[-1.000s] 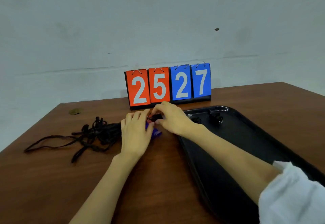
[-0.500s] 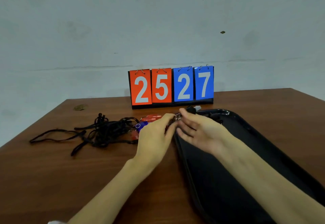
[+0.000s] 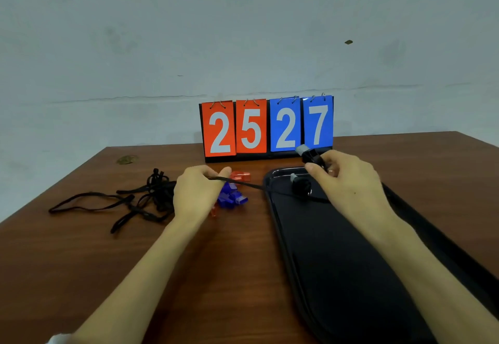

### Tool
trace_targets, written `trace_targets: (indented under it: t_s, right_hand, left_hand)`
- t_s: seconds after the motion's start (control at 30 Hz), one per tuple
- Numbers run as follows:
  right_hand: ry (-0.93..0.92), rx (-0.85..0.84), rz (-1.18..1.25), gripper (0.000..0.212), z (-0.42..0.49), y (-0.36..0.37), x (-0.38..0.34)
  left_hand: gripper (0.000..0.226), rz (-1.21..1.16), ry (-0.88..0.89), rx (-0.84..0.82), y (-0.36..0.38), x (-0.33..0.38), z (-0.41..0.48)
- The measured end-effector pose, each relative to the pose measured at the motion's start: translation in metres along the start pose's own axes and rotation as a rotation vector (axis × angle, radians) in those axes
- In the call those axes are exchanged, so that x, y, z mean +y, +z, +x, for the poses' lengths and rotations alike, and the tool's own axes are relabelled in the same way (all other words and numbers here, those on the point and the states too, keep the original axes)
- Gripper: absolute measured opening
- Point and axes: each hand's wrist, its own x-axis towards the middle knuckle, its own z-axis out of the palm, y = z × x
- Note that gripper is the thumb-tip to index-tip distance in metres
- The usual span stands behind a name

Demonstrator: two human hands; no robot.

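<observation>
Early on, I'd say: tray (image 3: 337,262) holds 1 black stick (image 3: 299,185), tangled cords (image 3: 151,197) plus blue sticks (image 3: 229,196) & red sticks (image 3: 240,175) wait on the table (image 3: 81,262), right hand (image 3: 348,181) grips a 2nd black stick (image 3: 310,156) over the tray's far end, left hand (image 3: 197,195) pinches its cord (image 3: 248,184).

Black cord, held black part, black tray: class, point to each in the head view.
black cord (image 3: 244,183), head view, its taut stretch.
held black part (image 3: 310,156), head view, its dark body.
black tray (image 3: 337,268), head view, bare floor.
</observation>
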Motion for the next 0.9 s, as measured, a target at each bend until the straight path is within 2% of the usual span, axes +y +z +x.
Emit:
trace_targets:
  t_s: [0.1,0.2,0.23,0.33,0.4,0.43,0.47,0.53,0.6,0.67,0.73,0.77,0.83,0.9]
  right_hand:
    - [0.057,0.08,-0.145,0.032,0.005,-0.01,0.008]
    - [0.105,0.097,-0.184,0.032,0.007,-0.014,0.013]
    - [0.109,0.093,-0.191,0.032,0.006,-0.013,0.012]
    - [0.103,0.068,-0.219,0.03,0.005,-0.006,0.012]
    - [0.112,0.067,-0.232,0.03,0.006,-0.006,0.015]
    - [0.12,0.064,-0.233,0.03,0.006,-0.007,0.016]
    - [0.125,0.059,-0.236,0.03,0.007,-0.007,0.017]
    - [0.118,0.059,-0.226,0.03,0.006,-0.007,0.017]
    - [0.086,0.074,-0.126,0.027,0.006,-0.007,0.014]
    - [0.068,0.048,0.127,0.023,0.008,-0.004,0.01]
    - [0.096,-0.054,0.476,0.021,0.006,-0.002,0.001]
    - [0.102,-0.129,0.612,0.021,0.005,-0.002,-0.005]
    - [0.089,-0.308,0.715,0.016,0.005,0.002,-0.017]
    - [0.083,-0.449,0.745,0.019,0.006,0.006,-0.028]
  left_hand:
    - [0.035,-0.087,-0.054,-0.131,-0.007,0.001,0.004]
    - [0.008,-0.393,-0.089,-0.294,-0.02,0.004,0.009]
    - [0.007,-0.516,-0.097,-0.344,-0.023,0.003,0.01]
    - [0.036,-1.013,-0.169,-0.514,-0.03,-0.002,0.012]
    - [0.035,-1.239,-0.236,-0.505,-0.033,-0.005,0.012]
    - [0.028,-1.27,-0.267,-0.424,-0.032,-0.007,0.015]
    - [0.023,-1.236,-0.285,-0.317,-0.031,-0.008,0.018]
    - [0.019,-1.015,-0.29,-0.139,-0.027,-0.011,0.024]
    - [0.018,-0.768,-0.307,-0.083,-0.019,-0.016,0.027]
    - [0.027,-0.451,-0.239,-0.016,-0.013,-0.021,0.025]
    - [0.023,-0.106,-0.041,0.079,-0.01,-0.017,0.014]
    - [0.022,-0.058,0.067,0.102,-0.009,-0.012,0.009]
    - [0.016,-0.236,0.151,-0.007,-0.007,0.002,-0.002]
    - [0.009,-0.621,0.121,-0.286,-0.003,0.02,-0.018]
